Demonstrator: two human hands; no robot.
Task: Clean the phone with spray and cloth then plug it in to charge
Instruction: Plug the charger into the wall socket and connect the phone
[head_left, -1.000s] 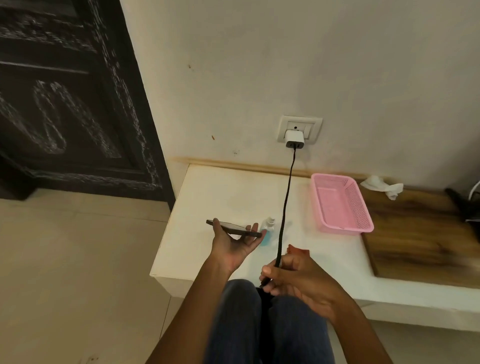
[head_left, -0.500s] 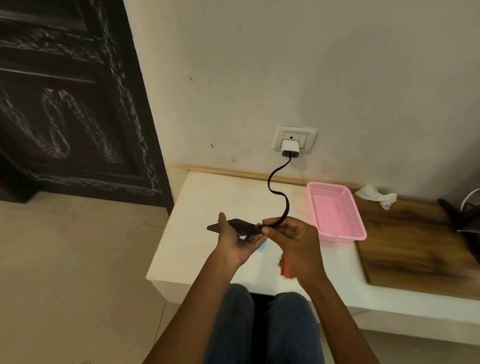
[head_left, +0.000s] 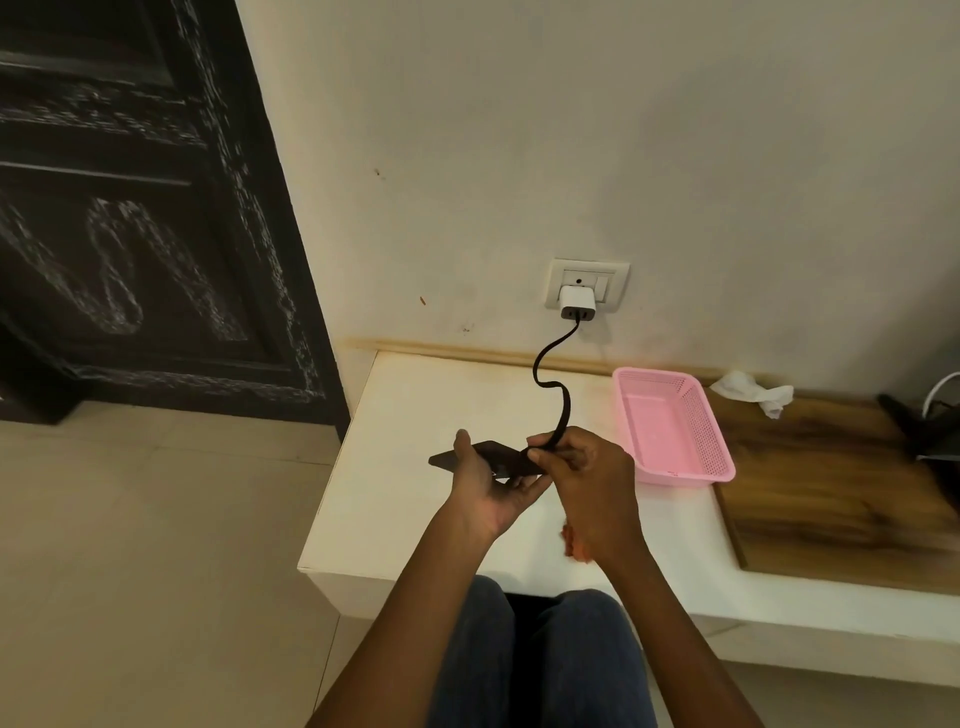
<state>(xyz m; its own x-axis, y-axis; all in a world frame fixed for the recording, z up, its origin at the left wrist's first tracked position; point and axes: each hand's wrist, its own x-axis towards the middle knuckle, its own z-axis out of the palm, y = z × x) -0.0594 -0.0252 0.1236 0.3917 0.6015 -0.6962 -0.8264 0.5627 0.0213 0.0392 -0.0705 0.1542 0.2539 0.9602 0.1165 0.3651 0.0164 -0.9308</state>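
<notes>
Holding the phone (head_left: 485, 460) flat above the worktop (head_left: 415, 415), the left hand (head_left: 493, 491) grips it so its end faces the right hand (head_left: 584, 483), which pinches the cable (head_left: 551, 387) tip against it (probably seeking the port). The charger (head_left: 576, 303) already sits in the socket. The pink basket (head_left: 670, 431) looks empty.

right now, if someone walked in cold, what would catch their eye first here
Most striking are the two hands over the white ledge: the left hand holds a flat black phone while the right hand pinches the end of a black charging cable at the phone's edge. The cable snakes up to a white charger block in the wall socket. To the right sits a pink perforated plastic basket.
</notes>
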